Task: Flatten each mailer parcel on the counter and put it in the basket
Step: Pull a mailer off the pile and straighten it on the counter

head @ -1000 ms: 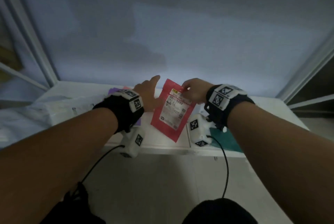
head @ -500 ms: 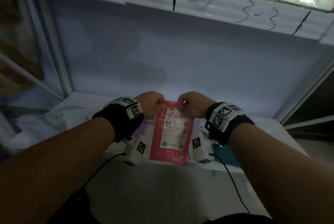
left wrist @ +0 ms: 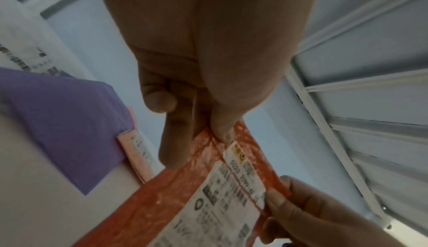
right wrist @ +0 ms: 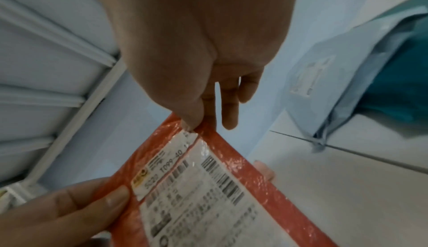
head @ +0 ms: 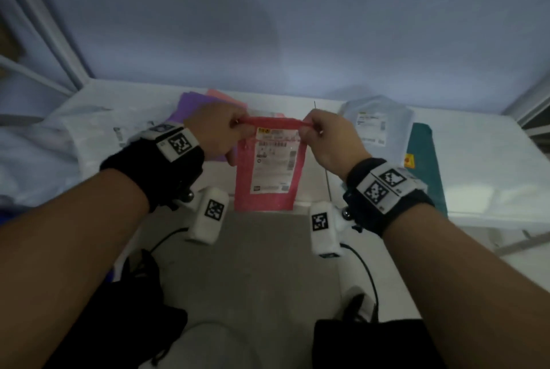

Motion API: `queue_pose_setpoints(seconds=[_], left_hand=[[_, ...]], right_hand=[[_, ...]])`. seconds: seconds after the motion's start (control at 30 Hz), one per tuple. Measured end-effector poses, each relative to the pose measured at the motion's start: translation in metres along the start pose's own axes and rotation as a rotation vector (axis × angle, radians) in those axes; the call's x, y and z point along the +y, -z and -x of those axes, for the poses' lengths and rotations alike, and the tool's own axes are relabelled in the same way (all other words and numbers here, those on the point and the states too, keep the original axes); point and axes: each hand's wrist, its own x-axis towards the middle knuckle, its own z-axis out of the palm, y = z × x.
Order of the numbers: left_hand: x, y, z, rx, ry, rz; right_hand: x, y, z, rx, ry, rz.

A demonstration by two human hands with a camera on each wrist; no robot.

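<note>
We hold the red mailer up over the counter edge, left hand and right hand each pinching a top corner. Its white label reads "T099-40". Behind lie purple mailer, grey mailer, teal mailer.

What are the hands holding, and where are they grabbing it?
The red mailer: the left hand and right hand each pinch a top corner.
</note>
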Motion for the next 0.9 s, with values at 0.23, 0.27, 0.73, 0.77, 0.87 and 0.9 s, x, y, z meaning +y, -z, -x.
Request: queue_pose_setpoints(seconds=[0.23,0.27,0.73,0.77,0.87,0.9], left_hand=[[0.012,0.016,0.01,0.194,-0.062,0.152],[0.015,0.017,0.013,0.183,-0.071,0.127],[0.01,0.043,0.022,0.398,0.056,0.181],[0.007,0.043,0.02,0.39,0.072,0.176],[0.001,0.041,0.015,0.369,0.102,0.174],[0.0,0.04,0.014,0.362,0.109,0.167]], right_hand=[[-0.018,-0.003,0.0,0.098,0.018,-0.059],[-0.021,-0.001,0.001,0.083,0.034,-0.046],[-0.01,-0.002,0.02,-0.323,-0.23,-0.227],[-0.007,-0.003,0.02,-0.325,-0.257,-0.256],[-0.006,0.0,0.018,-0.209,-0.388,-0.48],[-0.005,0.001,0.015,-0.152,-0.424,-0.564]])
